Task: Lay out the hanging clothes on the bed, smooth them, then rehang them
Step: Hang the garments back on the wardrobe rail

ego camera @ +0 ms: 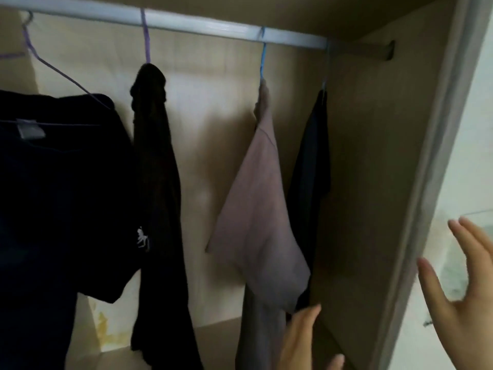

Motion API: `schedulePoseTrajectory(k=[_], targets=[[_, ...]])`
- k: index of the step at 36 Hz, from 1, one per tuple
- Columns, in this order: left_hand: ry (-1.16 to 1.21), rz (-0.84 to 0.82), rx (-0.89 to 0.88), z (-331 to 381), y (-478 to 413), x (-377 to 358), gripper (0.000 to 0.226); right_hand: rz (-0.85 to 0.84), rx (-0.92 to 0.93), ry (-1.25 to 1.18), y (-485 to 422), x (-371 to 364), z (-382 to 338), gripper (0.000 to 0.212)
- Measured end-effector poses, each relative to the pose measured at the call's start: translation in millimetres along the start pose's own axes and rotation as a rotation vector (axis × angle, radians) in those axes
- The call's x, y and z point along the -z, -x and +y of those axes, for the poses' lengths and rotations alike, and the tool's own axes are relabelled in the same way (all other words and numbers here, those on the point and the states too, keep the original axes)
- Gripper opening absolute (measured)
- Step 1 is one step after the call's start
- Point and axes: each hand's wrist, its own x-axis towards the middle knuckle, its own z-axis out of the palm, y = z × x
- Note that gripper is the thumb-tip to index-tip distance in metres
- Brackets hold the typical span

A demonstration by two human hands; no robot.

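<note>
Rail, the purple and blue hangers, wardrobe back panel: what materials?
Rail: likely metal, pale grey satin, one long highlight along it; painted or bare aluminium, can't tell.
Purple hanger and blue hanger: thin wire with a coloured coating, probably plastic.
Back panel: beige laminated board, smooth, with a soft sheen of reflected light.

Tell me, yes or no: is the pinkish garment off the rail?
No, the pinkish garment hangs by its blue hanger from the rail inside the wardrobe.
</note>
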Motion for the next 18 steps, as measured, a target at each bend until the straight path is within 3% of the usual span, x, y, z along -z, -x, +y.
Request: schedulePoseTrajectory(k=[2, 5, 9, 13, 16, 18], targets=[[0.0, -0.003, -0.084, 11, -15, -34, 0.1, -0.026, -0.059, 0.048, -2, 2, 7, 0.077], [0.024, -0.061, -0.075, 40, -34, -62, 0.089, -0.124, -0.229, 0.004, 0, -1, 21, 0.093], [0.051, -0.127, 0.058, 69, -56, -91, 0.097, -0.233, -0.321, -0.113, 4, -6, 34, 0.082], [0.124, 0.013, 0.03, 71, -74, -109, 0.104, -0.218, -0.317, -0.188, 9, -9, 35, 0.073], [0.036, 0.121, -0.027, 48, -88, -113, 0.127, -0.211, -0.357, -0.24, 11, -11, 34, 0.074], [0.005, 0.138, -0.019, 42, -92, -110, 0.122, -0.207, -0.384, -0.267, 12, -13, 33, 0.076]])
